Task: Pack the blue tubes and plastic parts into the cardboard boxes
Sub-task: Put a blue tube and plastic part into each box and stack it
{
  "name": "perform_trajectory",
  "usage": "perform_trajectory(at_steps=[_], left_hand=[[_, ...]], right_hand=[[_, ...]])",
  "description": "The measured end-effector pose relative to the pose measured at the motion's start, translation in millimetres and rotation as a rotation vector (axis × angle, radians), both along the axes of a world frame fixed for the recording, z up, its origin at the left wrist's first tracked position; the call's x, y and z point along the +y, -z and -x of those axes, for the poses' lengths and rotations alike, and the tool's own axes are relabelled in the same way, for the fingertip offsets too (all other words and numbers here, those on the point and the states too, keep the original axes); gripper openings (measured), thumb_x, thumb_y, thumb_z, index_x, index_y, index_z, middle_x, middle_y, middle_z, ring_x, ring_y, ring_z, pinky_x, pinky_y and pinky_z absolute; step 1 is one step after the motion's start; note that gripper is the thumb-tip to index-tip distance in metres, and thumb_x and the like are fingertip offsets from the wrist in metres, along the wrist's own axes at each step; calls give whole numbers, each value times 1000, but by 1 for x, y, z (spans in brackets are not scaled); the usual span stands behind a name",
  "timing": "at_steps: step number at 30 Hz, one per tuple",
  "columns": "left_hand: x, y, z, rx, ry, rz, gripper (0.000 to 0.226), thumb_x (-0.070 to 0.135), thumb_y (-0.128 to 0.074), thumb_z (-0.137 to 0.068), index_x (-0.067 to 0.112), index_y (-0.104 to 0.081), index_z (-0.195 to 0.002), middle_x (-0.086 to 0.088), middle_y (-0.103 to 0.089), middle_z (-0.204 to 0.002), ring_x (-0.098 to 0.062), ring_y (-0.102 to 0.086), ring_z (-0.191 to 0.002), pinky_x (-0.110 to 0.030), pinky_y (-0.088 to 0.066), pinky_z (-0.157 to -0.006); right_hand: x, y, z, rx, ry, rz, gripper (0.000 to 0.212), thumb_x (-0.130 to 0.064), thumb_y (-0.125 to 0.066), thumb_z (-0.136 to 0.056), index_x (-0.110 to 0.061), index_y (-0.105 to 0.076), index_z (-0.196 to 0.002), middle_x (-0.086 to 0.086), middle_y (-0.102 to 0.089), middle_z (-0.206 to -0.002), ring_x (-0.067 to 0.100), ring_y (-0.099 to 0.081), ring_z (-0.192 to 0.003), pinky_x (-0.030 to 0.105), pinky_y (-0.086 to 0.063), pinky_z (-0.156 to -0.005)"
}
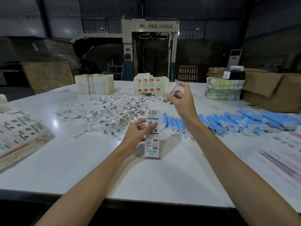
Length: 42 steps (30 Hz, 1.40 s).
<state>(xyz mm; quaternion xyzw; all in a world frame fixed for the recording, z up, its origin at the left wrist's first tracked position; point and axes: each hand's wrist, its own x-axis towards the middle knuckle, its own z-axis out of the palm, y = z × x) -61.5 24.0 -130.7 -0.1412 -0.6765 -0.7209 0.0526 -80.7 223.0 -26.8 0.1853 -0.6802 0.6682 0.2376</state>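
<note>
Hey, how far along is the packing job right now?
Early, it seems. No finished box plainly shows. The left hand holds one carton upright; the right hand pinches a bagged plastic part nearby. A pile of parts and rows of blue tubes remain unpacked.

A wide white table (97, 168) fills the view. Near its middle stands one narrow printed carton (152, 141), upright. Behind it spreads a loose heap of clear-wrapped plastic parts (105, 113). A row of blue tubes (228, 123) lies side by side to the right. Flat printed cartons (19, 134) are piled at the left edge and printed sheets (285, 152) lie at the right. Three paper stacks (94, 84) line the far edge.
</note>
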Motion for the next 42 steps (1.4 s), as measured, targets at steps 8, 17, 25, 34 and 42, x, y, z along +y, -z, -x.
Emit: perform_trajectory(at_steps=[8, 17, 25, 34, 42], left_hand=[[2, -2, -4, 3, 2, -11, 48, 36, -85, -90, 17, -70, -131, -6, -82, -116, -27, -79, -108, -46, -66, -85], [3, -2, -4, 12, -11, -4, 42, 30, -82, -95, 16, -69, -132, -9, -82, -112, -28, -80, -103, -38, -64, -75], [2, -3, -6, 19, -35, 7, 39, 32, -82, -96, 17, -70, -130, -7, -82, -111, -26, -80, -103, -45, -66, -83], [6, -3, -13, 129, -15, -3, 76, 29, -86, -94, 52, -39, -149, 7, -80, -119, -17, -79, -105, -31, -65, -72], [7, -10, -17, 175, -1, 30, 75, 29, -84, -94, 62, -44, -149, 1, -79, -124, -22, -77, -111, -33, -65, -74]], right_hand=[[-23, -11, 8, 52, 59, -474, 48, -4, -63, -96, -27, -51, -137, 24, -67, -80, 8, -53, -55, 25, -47, -56], [-24, -5, 8, 40, 65, -724, 22, -19, -67, -97, -14, -75, -117, -9, -68, -94, 2, -63, -86, 18, -46, -73], [-16, 22, -1, 89, 81, -589, 23, -23, -62, -104, -16, -70, -124, 1, -57, -124, 8, -57, -106, 16, -45, -89], [-15, 81, -11, -24, -91, -205, 45, -21, -74, -98, -23, -57, -140, 1, -76, -110, 16, -72, -102, 31, -55, -94], [-8, 79, -17, -19, -181, -176, 39, -23, -70, -100, -32, -61, -136, -6, -73, -122, 14, -66, -115, 31, -55, -98]])
